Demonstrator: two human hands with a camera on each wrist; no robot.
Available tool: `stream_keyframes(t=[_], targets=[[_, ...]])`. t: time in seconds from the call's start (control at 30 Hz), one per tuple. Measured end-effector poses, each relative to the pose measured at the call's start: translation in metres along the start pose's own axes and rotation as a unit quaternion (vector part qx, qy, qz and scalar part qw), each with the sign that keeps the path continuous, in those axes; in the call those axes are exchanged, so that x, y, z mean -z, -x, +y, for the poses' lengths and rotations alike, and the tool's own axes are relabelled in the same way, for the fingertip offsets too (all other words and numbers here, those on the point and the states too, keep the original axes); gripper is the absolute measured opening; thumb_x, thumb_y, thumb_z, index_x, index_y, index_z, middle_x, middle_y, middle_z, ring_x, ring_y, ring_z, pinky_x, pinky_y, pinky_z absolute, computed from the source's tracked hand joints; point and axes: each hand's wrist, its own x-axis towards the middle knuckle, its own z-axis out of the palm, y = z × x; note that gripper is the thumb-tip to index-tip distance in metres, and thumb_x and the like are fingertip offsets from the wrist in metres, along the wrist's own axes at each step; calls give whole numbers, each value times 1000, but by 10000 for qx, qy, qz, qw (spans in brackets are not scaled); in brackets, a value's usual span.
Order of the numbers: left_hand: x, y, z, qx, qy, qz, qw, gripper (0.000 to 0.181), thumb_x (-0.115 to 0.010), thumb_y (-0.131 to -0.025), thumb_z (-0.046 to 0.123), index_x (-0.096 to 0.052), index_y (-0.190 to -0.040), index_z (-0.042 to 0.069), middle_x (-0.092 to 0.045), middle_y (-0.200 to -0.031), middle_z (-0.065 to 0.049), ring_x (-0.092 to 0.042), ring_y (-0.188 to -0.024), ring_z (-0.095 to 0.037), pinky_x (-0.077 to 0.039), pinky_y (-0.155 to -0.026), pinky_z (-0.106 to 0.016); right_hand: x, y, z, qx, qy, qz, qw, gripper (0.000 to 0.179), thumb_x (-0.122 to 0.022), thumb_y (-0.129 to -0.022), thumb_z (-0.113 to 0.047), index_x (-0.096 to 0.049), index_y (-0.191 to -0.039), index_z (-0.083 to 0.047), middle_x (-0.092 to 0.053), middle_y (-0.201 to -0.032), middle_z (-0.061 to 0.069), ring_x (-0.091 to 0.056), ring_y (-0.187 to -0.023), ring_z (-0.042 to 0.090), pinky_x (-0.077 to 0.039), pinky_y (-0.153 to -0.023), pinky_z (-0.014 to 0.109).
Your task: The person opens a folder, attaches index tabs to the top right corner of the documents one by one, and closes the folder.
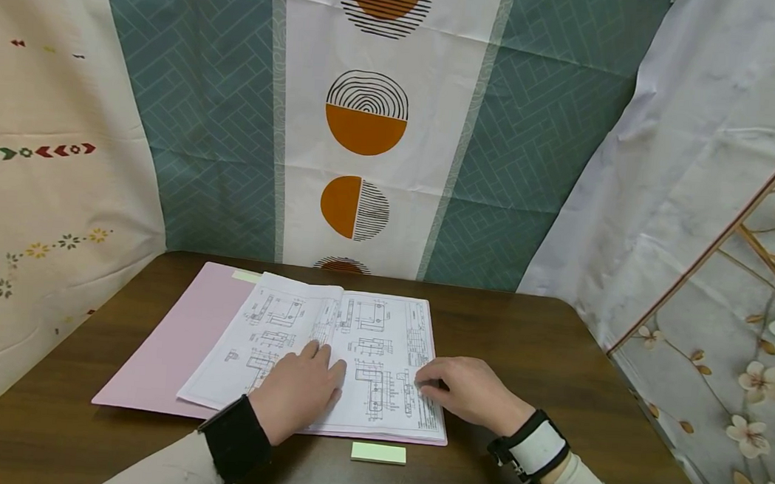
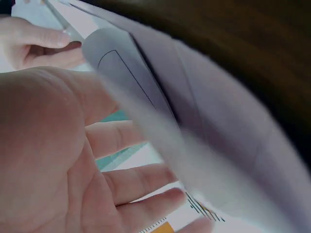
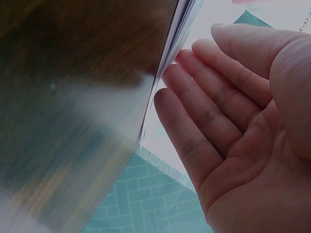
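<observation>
A booklet of technical drawings (image 1: 368, 344) lies spread on the table inside a pink folder (image 1: 181, 340). My left hand (image 1: 298, 392) rests on the left page near the fold, its fingers extended. In the left wrist view the palm (image 2: 43, 155) faces the camera, and a curled page (image 2: 121, 58) bows up beside the fingers. At the right edge of the right page, my right hand (image 1: 468, 391) touches the paper with its fingertips. The right wrist view shows its fingers (image 3: 194, 141) loosely extended along the stacked sheet edges (image 3: 177, 43), pinching nothing visible.
A pale green sticky-note pad (image 1: 378, 453) lies just in front of the booklet. Another pale green strip (image 1: 245, 275) sits at the folder's top edge. The dark wooden table (image 1: 521, 339) extends to the right; patterned cloths (image 1: 222, 113) hang behind and at both sides.
</observation>
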Motion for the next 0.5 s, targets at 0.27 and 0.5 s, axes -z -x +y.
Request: stream_keyframes(t=[0.27,0.5], targets=[[-3,-1,-2,-673,209,586,9958,30,-81,-100,30,-78,-124,13,-73,-136,-11,-64,-135,-36,-53,-107,-57,1,0,0,-15,-45,-18,10000,20,-86,-98,-17,-85,-118,-15,-80,-115,-2,-70,-96,11,-61,-90,40],[2,-3,2,-1096,729,608,9894,32,-86,-98,30,-78,-125,15,-74,-133,-6,-67,-129,-29,-55,-106,-51,0,0,1,16,-15,-3,10000,20,-86,-99,-18,-85,-118,-16,-80,-116,-3,-70,-97,11,-62,-90,40]])
